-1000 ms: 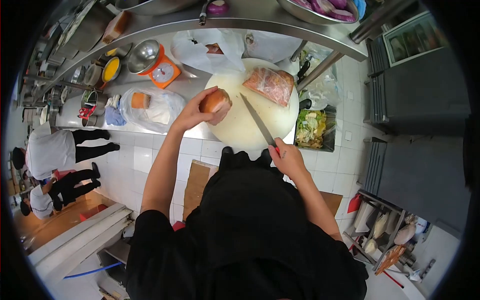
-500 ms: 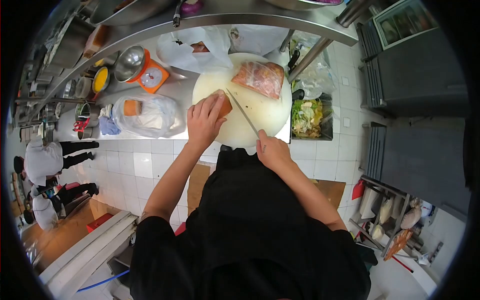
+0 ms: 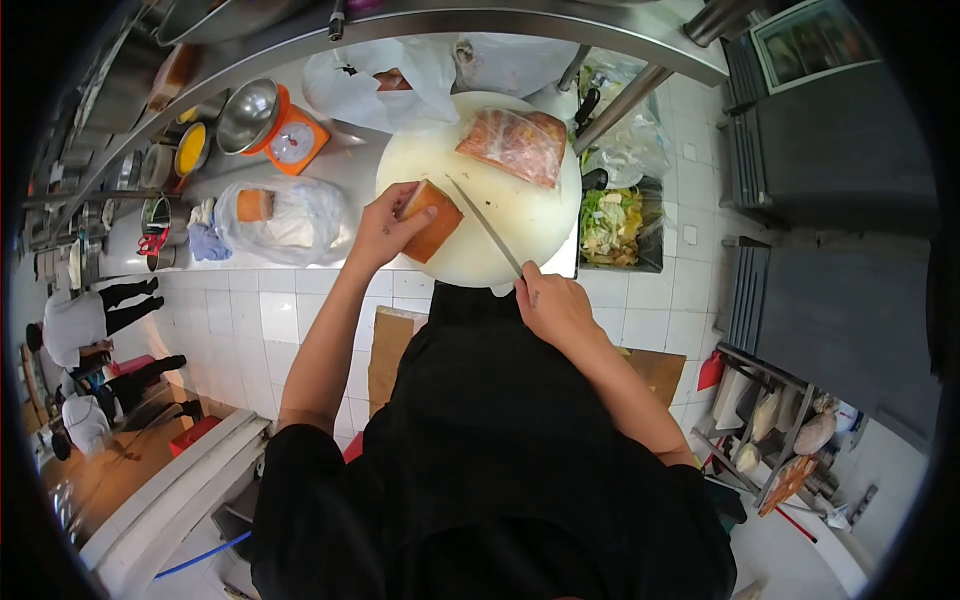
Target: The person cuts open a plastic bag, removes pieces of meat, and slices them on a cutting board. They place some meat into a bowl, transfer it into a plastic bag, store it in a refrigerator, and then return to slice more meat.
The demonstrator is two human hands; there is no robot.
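My left hand [image 3: 388,227] is closed round a brown-crusted block of bread [image 3: 433,222], its thumb lying across the top. The block sits tilted at the left part of the round white cutting board [image 3: 420,150]. At the board's near edge my right hand [image 3: 552,302] grips the handle of a long knife [image 3: 486,228]. The blade points away and to the left over the board, its tip just right of the bread and apart from it. Further back on the board lies a plastic-wrapped slab of reddish food [image 3: 514,145], probably meat.
Left of the board are a plastic bag [image 3: 310,212] with another bread block [image 3: 254,206] and an orange scale [image 3: 297,140] with a steel bowl [image 3: 247,115]. A bin of vegetable scraps [image 3: 612,228] stands at right. A steel shelf edge [image 3: 480,28] runs overhead. Two people are far left.
My left hand has shifted from lying over the bread to holding it at its left side, turning it so that more of its crust shows. The knife stays almost in place.
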